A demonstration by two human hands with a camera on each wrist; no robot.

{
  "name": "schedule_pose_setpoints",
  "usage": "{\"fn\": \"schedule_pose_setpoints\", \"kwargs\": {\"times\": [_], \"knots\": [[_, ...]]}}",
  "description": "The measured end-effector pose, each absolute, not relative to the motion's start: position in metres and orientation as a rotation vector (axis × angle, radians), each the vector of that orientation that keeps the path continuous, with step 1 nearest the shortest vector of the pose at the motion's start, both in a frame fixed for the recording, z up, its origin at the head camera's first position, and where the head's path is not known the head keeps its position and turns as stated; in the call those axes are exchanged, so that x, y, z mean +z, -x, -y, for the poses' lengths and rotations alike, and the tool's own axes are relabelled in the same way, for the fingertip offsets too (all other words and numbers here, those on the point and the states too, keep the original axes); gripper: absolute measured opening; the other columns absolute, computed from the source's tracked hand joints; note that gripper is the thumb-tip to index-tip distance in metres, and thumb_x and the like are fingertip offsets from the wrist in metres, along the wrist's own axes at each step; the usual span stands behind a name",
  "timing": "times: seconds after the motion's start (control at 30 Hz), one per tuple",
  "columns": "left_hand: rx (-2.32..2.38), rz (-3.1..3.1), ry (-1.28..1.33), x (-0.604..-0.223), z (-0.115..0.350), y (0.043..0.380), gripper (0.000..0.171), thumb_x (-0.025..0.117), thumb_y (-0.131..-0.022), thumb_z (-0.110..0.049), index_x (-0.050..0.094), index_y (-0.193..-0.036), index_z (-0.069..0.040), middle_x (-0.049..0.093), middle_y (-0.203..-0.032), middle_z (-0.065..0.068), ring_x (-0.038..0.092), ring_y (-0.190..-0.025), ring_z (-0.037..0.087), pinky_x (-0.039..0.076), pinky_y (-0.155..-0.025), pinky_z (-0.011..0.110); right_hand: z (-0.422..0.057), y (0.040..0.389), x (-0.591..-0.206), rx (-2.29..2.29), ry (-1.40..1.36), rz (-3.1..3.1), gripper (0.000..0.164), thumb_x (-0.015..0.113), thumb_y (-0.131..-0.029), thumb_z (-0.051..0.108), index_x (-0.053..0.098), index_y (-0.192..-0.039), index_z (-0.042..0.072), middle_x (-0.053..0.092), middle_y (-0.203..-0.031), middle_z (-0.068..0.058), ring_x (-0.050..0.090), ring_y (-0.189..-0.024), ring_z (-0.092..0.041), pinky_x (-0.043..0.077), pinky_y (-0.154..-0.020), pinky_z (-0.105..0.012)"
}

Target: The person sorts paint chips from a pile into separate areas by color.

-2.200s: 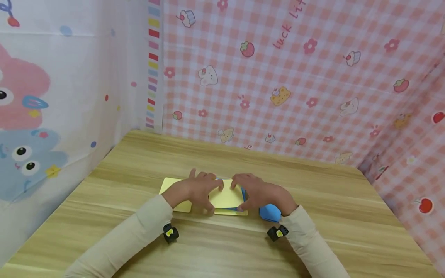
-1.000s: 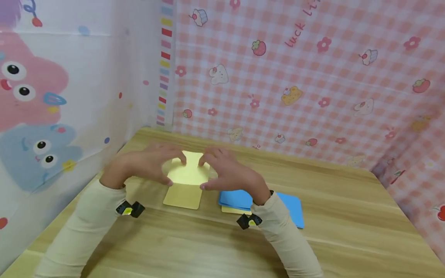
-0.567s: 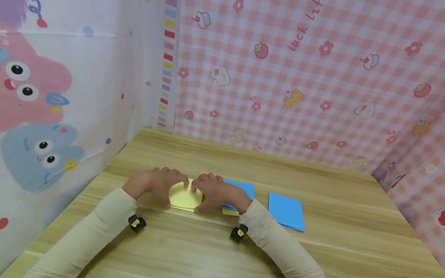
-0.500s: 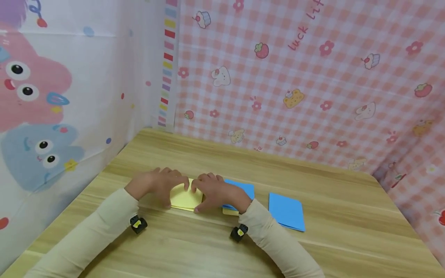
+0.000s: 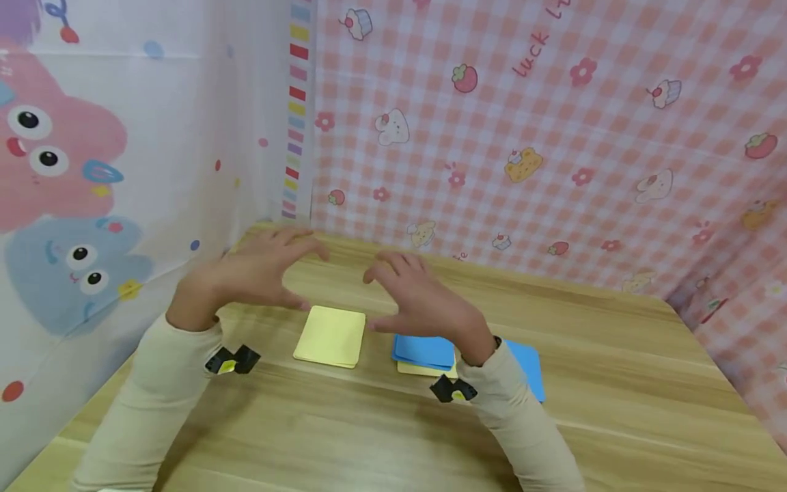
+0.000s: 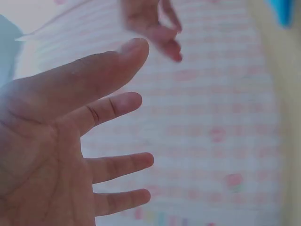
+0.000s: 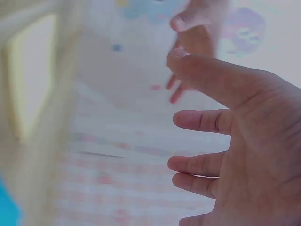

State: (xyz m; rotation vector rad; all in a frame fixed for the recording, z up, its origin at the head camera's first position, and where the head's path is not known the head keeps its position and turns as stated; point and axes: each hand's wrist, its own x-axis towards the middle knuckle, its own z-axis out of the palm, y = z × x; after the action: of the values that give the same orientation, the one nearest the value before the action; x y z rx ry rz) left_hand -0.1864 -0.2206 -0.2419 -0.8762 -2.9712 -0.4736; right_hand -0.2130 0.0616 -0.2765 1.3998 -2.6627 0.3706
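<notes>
A neat pile of yellow cards (image 5: 332, 337) with rounded corners lies on the wooden table, left of centre. Raised over its left side, my left hand (image 5: 255, 270) has spread, relaxed fingers and a bare palm (image 6: 42, 160) in the left wrist view. My right hand (image 5: 424, 297) hovers to the right of the pile, likewise holding nothing, as its view of the loose fingers (image 7: 202, 121) confirms. Below the right hand are blue cards (image 5: 424, 350) lying slightly askew over a yellow card (image 5: 425, 370). Neither hand touches a card.
Farther right lie more blue cards (image 5: 527, 369), partly hidden by the right sleeve (image 5: 516, 410). A pink checked cloth (image 5: 492, 137) hangs behind the wooden table (image 5: 344, 430), and a white cartoon-print cloth (image 5: 178, 123) hangs at the left.
Both hands took a yellow card from atop the middle pile, exposing blue, and laid it on the left yellow pile. They squared that pile, then let go, rose and moved apart.
</notes>
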Motion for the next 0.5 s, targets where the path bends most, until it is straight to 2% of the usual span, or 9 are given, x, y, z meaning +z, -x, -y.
{"fn": "schedule_pose_setpoints", "kwargs": {"times": [0.13, 0.27, 0.5], "knots": [[-0.447, 2.913, 0.864, -0.227, 0.224, 0.173, 0.065, 0.086, -0.081, -0.035, 0.054, -0.135, -0.02, 0.034, -0.157, 0.02, 0.024, -0.144, 0.049, 0.013, -0.113, 0.067, -0.074, 0.201, -0.259, 0.385, -1.37, 2.571, 0.057, 0.079, -0.088, 0.042, 0.052, -0.13, 0.014, 0.039, -0.149, -0.015, 0.033, -0.139, -0.034, 0.02, -0.115, -0.057], [-0.402, 2.899, 0.904, -0.233, 0.218, 0.174, 0.063, 0.085, -0.081, -0.034, 0.055, -0.135, -0.02, 0.038, -0.155, 0.019, 0.03, -0.143, 0.045, 0.017, -0.112, 0.066, -0.082, 0.199, -0.257, 0.394, -1.343, 2.6, 0.057, 0.079, -0.088, 0.041, 0.052, -0.131, 0.014, 0.037, -0.152, -0.015, 0.029, -0.142, -0.035, 0.014, -0.118, -0.056], [-0.554, 2.976, 0.977, -0.239, 0.161, 0.193, 0.065, 0.084, -0.084, -0.035, 0.052, -0.14, -0.024, 0.03, -0.161, 0.013, 0.022, -0.147, 0.04, 0.012, -0.116, 0.066, -0.125, 0.201, -0.264, 0.397, -1.276, 2.687, 0.056, 0.082, -0.087, 0.032, 0.052, -0.13, 0.012, 0.035, -0.154, -0.018, 0.027, -0.144, -0.037, 0.02, -0.115, -0.06]]}}
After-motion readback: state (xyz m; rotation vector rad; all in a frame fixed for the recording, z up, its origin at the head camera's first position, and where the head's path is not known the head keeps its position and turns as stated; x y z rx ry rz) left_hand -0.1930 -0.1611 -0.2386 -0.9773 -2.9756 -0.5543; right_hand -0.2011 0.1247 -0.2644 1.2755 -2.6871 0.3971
